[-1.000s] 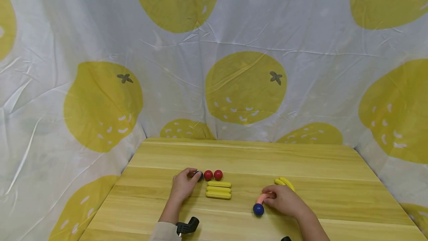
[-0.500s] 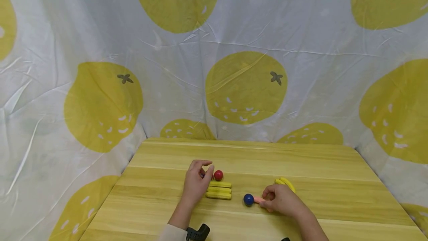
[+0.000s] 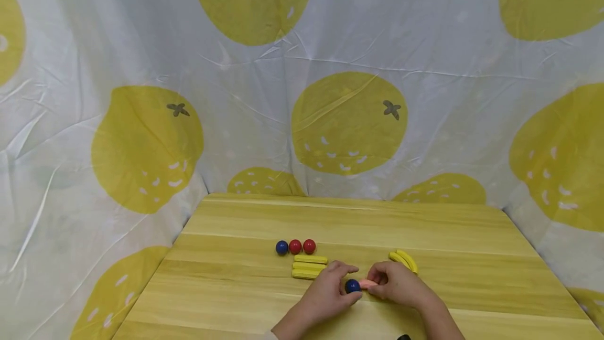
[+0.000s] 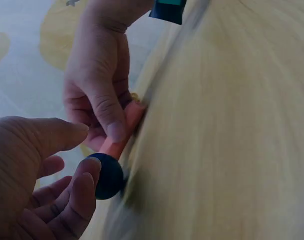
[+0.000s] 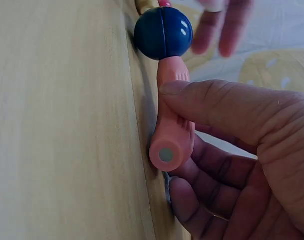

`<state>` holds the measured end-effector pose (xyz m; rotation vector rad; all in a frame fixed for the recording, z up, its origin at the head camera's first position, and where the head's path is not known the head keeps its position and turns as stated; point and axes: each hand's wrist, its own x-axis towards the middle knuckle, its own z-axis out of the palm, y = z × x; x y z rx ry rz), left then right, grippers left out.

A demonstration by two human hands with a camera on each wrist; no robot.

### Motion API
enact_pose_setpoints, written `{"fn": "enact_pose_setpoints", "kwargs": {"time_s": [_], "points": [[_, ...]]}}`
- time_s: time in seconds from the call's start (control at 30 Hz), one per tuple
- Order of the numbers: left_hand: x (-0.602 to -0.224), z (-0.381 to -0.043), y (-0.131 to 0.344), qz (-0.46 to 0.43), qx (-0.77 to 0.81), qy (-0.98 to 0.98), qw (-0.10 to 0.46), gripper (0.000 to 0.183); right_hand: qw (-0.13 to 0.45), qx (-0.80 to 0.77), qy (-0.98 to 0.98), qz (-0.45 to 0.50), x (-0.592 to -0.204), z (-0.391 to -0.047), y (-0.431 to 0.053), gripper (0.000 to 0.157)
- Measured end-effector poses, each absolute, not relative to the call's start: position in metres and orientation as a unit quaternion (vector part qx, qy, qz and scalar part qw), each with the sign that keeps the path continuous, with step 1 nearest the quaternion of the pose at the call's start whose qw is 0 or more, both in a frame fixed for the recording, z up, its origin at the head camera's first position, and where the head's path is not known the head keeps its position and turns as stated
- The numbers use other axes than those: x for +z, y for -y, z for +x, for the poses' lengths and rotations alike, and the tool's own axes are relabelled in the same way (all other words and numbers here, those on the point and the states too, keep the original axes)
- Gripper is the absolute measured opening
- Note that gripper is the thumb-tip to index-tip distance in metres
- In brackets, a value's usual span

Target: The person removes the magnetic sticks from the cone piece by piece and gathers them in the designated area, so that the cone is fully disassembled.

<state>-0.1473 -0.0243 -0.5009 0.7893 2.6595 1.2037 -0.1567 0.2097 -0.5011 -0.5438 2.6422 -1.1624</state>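
Between finger and thumb my right hand (image 3: 398, 282) pinches a pink curved magnetic rod (image 5: 174, 105), whose near end shows a grey disc. A glossy blue ball (image 5: 163, 33) is joined to the rod's other end, just above the wooden table. My left hand (image 3: 327, 290) is beside that ball, thumb and fingers spread apart around it. In the left wrist view a fingertip overlaps the ball (image 4: 109, 177); whether it touches cannot be told. Part of the rod is hidden by the right fingers.
Another blue ball (image 3: 281, 247) and two red balls, one a red ball (image 3: 309, 246) at the right end, form a row. Yellow straight rods (image 3: 310, 259) lie in front, partly behind the left hand. Yellow curved rods (image 3: 403, 260) lie behind the right hand. Lemon-print cloth (image 3: 349, 130) hangs behind the table (image 3: 226, 287).
My left hand has let go of the blue ball in the row and come right and nearer, to the ball on the pink rod. My right hand has turned the rod so its ball points left.
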Motion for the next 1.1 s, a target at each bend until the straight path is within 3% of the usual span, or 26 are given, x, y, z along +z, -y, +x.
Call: {"fn": "enact_pose_setpoints", "kwargs": {"time_s": [0.5, 1.1], "points": [[-0.515, -0.143, 0.018, 0.220, 0.374, -0.899, 0.063, 0.032, 0.118, -0.397, -0.890, -0.188, -0.500, -0.158, -0.212, 0.013], [-0.516, -0.144, 0.020, 0.220, 0.406, -0.883, 0.088, 0.029, 0.120, -0.386, -0.894, -0.194, -0.503, -0.158, -0.213, 0.012]]}}
